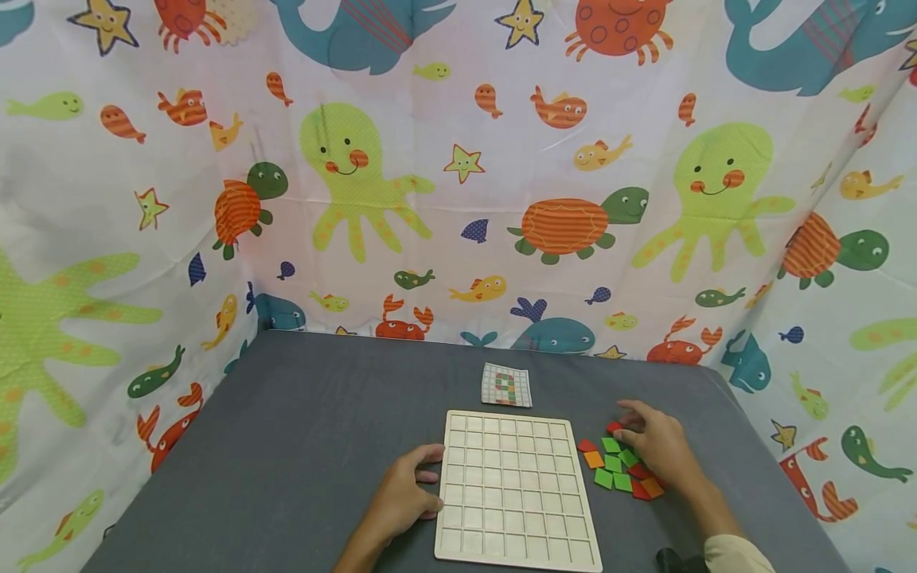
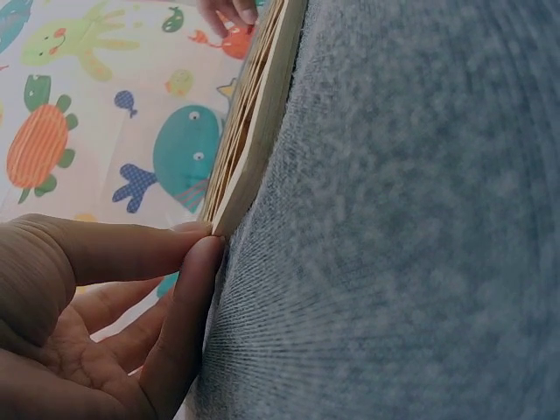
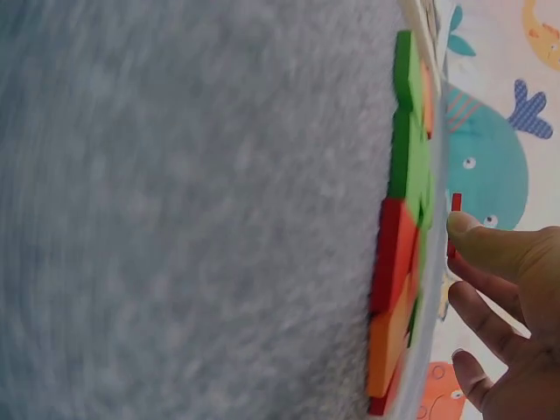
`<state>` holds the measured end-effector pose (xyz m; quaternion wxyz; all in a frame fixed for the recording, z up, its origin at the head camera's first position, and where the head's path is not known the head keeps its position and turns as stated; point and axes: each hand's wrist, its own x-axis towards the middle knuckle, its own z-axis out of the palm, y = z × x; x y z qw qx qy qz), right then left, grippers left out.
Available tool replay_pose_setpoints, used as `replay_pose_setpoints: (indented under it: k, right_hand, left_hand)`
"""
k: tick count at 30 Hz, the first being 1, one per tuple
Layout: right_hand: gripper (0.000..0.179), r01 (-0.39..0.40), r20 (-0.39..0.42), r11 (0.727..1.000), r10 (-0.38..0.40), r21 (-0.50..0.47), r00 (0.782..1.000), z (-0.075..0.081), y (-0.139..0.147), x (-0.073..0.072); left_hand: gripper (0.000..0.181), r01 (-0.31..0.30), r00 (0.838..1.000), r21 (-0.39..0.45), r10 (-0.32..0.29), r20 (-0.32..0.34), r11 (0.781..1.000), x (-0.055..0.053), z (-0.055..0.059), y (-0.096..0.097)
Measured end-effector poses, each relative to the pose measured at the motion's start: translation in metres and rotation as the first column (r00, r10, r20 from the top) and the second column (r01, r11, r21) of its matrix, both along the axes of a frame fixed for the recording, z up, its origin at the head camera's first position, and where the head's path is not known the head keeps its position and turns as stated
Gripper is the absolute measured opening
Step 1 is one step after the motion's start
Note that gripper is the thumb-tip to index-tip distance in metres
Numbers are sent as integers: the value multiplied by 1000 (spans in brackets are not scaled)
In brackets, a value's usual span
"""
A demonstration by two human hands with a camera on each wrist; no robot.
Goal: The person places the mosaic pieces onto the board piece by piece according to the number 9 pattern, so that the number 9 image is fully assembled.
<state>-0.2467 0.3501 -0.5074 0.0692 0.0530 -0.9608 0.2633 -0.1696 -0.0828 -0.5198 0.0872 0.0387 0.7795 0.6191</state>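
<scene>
A pale wooden board (image 1: 512, 489) with a grid of square recesses lies flat on the grey cloth. My left hand (image 1: 404, 492) rests at its left side, thumb and index fingertips against the edge and set apart along it; in the left wrist view the fingertips (image 2: 203, 238) meet the board's corner. To the right of the board, my right hand (image 1: 659, 446) pinches a red tile (image 3: 456, 202) between thumb and index finger, over a loose group of square tiles. Among these are green tiles (image 1: 612, 462), orange tiles (image 1: 594, 459) and red tiles (image 1: 640, 490).
Behind the board lies a small pattern card (image 1: 506, 385) printed with a coloured grid. A grey cloth (image 1: 286, 477) covers the table. Sea-animal curtains (image 1: 430, 159) hang at the back and both sides. A dark object (image 1: 673, 561) sits at the front edge beside the right sleeve.
</scene>
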Motion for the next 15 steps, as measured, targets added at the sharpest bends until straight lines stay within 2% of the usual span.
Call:
replay_pose_setpoints:
  k: [6,15]
  right_hand:
    - [54,-17,-51,1000,16,-11,999,4,-9,3]
    - [56,-43,-82,998,40,-40,996,11,-30,11]
  left_hand:
    - [82,-5,1000,-4,5,-3,1000,1,0,1]
    - [84,-3,1000,9,3,5,1000,1,0,1]
